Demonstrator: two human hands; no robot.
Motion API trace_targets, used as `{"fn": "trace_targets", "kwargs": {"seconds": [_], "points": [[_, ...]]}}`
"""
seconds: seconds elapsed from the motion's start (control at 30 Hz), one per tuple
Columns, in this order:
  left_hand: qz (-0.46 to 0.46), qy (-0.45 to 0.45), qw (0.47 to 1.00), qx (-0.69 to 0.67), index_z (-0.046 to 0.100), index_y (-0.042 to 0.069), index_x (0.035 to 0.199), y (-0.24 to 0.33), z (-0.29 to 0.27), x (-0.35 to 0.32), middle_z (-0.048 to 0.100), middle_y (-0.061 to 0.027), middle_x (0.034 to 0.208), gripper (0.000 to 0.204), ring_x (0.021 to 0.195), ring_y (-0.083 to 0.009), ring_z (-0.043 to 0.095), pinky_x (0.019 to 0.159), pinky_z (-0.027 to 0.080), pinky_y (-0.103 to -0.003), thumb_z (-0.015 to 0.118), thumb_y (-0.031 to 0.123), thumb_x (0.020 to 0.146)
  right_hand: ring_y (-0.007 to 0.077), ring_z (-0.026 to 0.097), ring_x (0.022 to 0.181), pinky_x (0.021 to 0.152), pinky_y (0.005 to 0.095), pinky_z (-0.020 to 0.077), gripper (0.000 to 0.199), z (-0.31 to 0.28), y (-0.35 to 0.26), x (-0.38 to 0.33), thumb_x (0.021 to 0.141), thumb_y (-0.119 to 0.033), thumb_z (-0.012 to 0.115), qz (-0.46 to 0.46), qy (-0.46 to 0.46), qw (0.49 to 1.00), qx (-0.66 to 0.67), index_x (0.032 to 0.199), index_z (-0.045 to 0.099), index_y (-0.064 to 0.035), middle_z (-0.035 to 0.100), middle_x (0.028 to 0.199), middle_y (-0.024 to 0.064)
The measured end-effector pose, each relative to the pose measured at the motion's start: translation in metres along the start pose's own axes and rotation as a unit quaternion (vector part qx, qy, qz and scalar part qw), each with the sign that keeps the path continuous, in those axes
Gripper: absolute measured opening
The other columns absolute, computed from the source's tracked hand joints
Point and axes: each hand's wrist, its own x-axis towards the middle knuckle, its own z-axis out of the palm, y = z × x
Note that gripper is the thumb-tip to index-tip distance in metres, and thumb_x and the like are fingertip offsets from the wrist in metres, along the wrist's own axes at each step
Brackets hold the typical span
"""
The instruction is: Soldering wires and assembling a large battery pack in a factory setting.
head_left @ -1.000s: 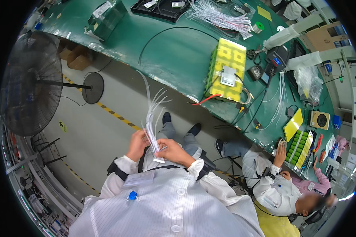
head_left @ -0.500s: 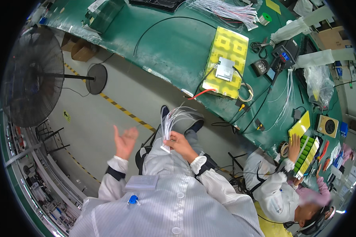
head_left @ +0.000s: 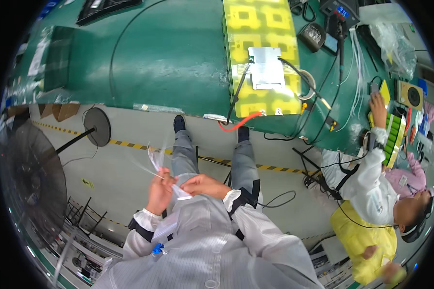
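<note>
A bundle of thin white wires with a white connector (head_left: 182, 194) is in front of my waist, over my lap. My left hand (head_left: 160, 192) is closed around the wires, whose loose ends (head_left: 154, 156) fan out beyond the fingers, blurred by motion. Beside it, my right hand (head_left: 206, 186) has its fingers pinched together at the bundle near the connector. On the bench ahead lies a yellow-wrapped battery pack (head_left: 243, 29) with a silver metal plate (head_left: 266, 70) on top. A red cable (head_left: 241, 124) hangs from its near edge.
The green workbench (head_left: 173, 62) runs across the front. Right of the pack are a soldering station (head_left: 340, 12), loose white wires and a clear plastic bag (head_left: 395, 45). A co-worker (head_left: 361, 178) handles green cells (head_left: 395, 132) at the right. A fan (head_left: 31, 178) stands left.
My left hand was open and apart; it has moved right and closed on the wires. My body has turned toward the bench, so the battery pack appears nearer. A person in yellow shows more fully.
</note>
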Motion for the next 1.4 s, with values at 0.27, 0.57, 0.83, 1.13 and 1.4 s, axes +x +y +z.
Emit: {"fn": "trace_targets", "kwargs": {"seconds": [0.27, 0.57, 0.83, 1.13, 1.4], "points": [[0.057, 0.148, 0.987, -0.006, 0.052, 0.006, 0.099, 0.042, -0.101, 0.044, 0.038, 0.0036, 0.06, 0.023, 0.05, -0.0077, 0.037, 0.057, 0.04, -0.024, 0.046, 0.027, 0.093, 0.0372, 0.053, 0.103, 0.089, 0.042, 0.0429, 0.056, -0.167, 0.225, 0.097, 0.069, -0.028, 0.067, 0.157, 0.354, 0.825, -0.412, 0.114, 0.05, 0.0016, 0.056, 0.109, 0.0227], [-0.023, 0.157, 0.955, 0.251, 0.049, 0.004, 0.105, -0.013, -0.083, 0.061, 0.06, -0.0081, 0.075, 0.023, 0.058, -0.0156, 0.059, 0.054, 0.052, -0.028, 0.046, 0.024, 0.094, 0.033, 0.033, 0.123, 0.103, 0.0401, 0.0257, 0.063, -0.244, 0.376, 0.154, 0.079, -0.035, 0.055, 0.312, 0.334, 0.701, -0.548, 0.131, 0.033, -0.008, 0.034, 0.134, 0.0169], [-0.035, -0.036, 0.968, 0.248, 0.042, 0.003, 0.121, -0.031, -0.031, 0.088, 0.057, -0.0097, 0.069, 0.03, 0.052, -0.0145, 0.054, 0.049, 0.046, -0.026, 0.04, 0.015, 0.094, 0.0345, 0.049, 0.106, 0.091, 0.0412, 0.0384, 0.05, -0.243, 0.171, 0.143, 0.071, -0.034, 0.058, 0.108, 0.155, 0.81, -0.555, 0.113, 0.052, -0.0064, 0.052, 0.113, 0.0194], [0.155, -0.179, 0.773, 0.589, 0.057, -0.006, 0.093, -0.02, 0.036, 0.101, 0.065, -0.0133, 0.072, 0.02, 0.055, -0.0154, 0.062, 0.048, 0.047, -0.025, 0.052, 0.013, 0.089, 0.0299, 0.06, 0.083, 0.077, 0.0376, 0.0459, 0.03, -0.22, -0.028, 0.023, 0.081, -0.031, 0.053, -0.18, 0.204, 0.724, -0.634, 0.092, 0.063, -0.005, 0.063, 0.093, 0.0138], [0.454, -0.298, 0.504, 0.672, 0.065, -0.001, 0.079, -0.016, 0.095, 0.061, 0.065, -0.0098, 0.071, 0.016, 0.058, -0.0193, 0.061, 0.052, 0.047, -0.027, 0.066, 0.015, 0.078, 0.0163, 0.054, 0.097, 0.085, 0.0311, 0.0416, 0.029, -0.105, -0.092, -0.14, 0.081, 0.001, 0.054, -0.664, 0.254, 0.66, -0.243, 0.109, 0.049, 0.0012, 0.056, 0.1, 0.0094]]}}
